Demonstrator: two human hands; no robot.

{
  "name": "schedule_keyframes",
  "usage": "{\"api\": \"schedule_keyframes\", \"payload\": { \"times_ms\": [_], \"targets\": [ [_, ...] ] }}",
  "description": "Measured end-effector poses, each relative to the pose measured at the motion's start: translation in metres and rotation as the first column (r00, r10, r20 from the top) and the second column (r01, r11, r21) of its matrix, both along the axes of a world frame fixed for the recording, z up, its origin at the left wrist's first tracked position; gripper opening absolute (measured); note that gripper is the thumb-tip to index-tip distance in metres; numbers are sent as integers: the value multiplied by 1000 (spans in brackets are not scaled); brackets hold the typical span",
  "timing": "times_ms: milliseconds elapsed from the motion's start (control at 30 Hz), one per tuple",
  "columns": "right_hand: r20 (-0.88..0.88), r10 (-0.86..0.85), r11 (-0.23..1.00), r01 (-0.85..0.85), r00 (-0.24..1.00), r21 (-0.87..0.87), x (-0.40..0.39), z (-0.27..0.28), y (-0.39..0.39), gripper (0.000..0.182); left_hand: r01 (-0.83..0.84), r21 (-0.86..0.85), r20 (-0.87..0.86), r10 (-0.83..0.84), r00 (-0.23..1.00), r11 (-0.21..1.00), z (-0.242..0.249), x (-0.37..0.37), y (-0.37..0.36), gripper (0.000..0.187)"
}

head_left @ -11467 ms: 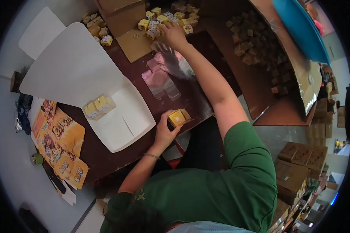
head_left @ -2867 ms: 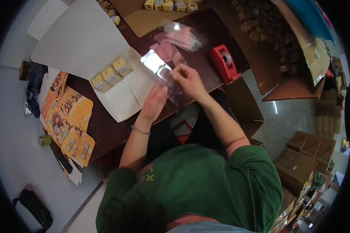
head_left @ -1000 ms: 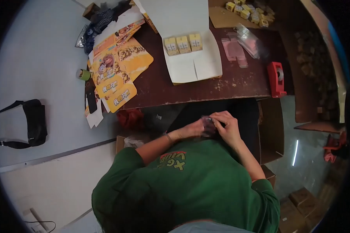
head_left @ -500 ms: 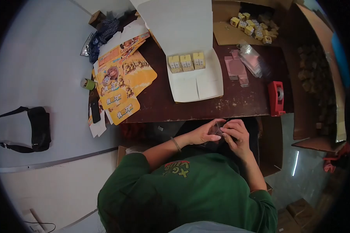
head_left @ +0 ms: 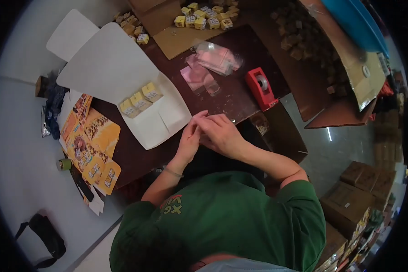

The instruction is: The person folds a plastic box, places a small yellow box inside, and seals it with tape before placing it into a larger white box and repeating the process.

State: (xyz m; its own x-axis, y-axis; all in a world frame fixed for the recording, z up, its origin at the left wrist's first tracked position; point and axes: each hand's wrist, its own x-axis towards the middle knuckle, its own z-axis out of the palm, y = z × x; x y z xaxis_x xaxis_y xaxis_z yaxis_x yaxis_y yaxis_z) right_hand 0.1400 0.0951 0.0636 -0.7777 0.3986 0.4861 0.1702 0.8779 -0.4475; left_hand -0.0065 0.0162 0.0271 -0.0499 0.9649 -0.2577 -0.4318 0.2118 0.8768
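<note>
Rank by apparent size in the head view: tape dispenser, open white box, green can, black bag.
1. Open white box, lid included
2. Tape dispenser and black bag: too alike to rank
3. Green can

I wear the one camera on my head; it looks forward and steeply down, past my green shirt, close enough that my left hand and right hand sit mid-view, the table slanting beyond, within wide, dark-cornered edges.
</note>
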Motion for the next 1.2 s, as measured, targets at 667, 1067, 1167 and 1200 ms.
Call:
{"api": "schedule_keyframes", "payload": {
  "times_ms": [667, 1067, 1167, 1200],
  "targets": [
    [127, -605, 794, 607, 786, 21, -27, -76, 381, 58, -89, -281, 465, 217, 859, 955, 18, -62, 20, 31],
    [68, -459, 856, 461, 886, -233, 127, 8, 288, 61, 88, -186, 533, 25, 846, 979, -6, -41, 52, 40],
    [74, -109, 900, 130, 991, -415, 72, 60, 197, 67, 245, -98, 439, -179, 880, 965, 7, -25, 75, 49],
    [44, -52, 906, 66, 998, -418, 61, 62, 176, 69, 291, -61, 408, -242, 880, 955, 10, -20, 80, 51]
  ]
}}
